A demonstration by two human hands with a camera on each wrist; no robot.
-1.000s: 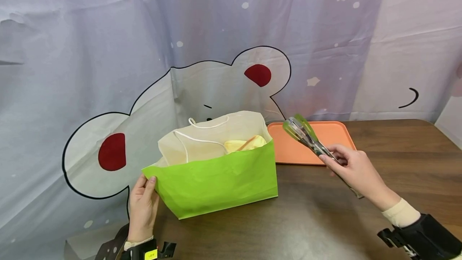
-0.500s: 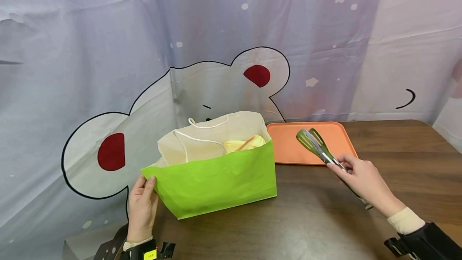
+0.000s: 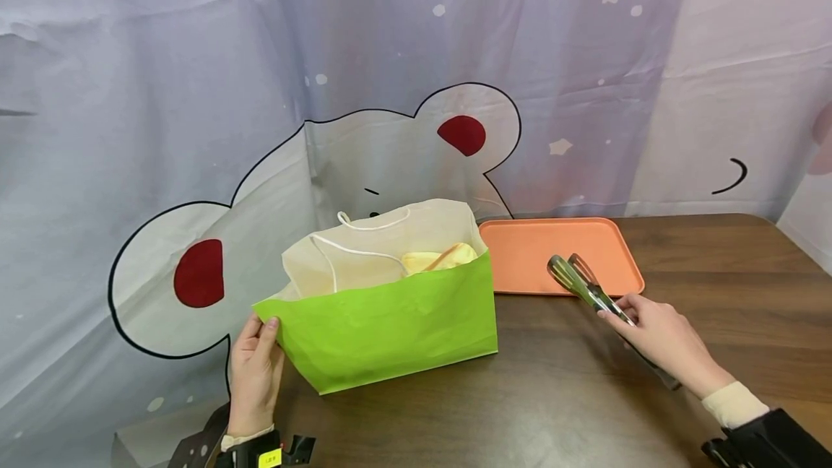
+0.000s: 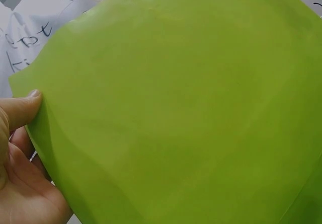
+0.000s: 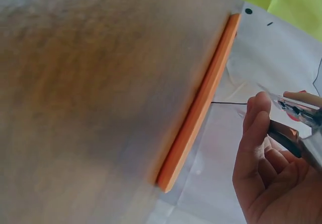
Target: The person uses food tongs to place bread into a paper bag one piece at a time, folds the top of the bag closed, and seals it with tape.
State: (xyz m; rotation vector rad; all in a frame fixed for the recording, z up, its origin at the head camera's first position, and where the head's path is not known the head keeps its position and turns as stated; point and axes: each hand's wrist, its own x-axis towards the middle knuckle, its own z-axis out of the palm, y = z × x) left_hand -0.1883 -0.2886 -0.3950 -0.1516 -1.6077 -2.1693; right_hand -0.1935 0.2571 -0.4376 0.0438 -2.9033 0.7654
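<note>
A bright green paper bag (image 3: 396, 331) with a cream inside and white cord handles stands tilted on the table, its mouth open upward. Something yellow (image 3: 438, 258) shows inside it, mostly hidden by the front panel. My left hand (image 3: 256, 374) pinches the bag's left edge between thumb and fingers, as the left wrist view also shows. In my right hand (image 3: 672, 341) I grip a pair of tongs (image 3: 594, 291) with green heads and metal arms. The heads point up and left, overlapping the front right of the orange tray (image 3: 520, 258) in the head view.
The brown wooden table (image 3: 546, 396) extends to the right and front. Behind it hangs a printed cloth (image 3: 377, 35) with a bear outline. The tray lies near the table's back edge, just right of the bag.
My right hand has moved right and toward me with the tongs, drawing their heads from the tray's left side to its front right. The left hand and bag have stayed put.
</note>
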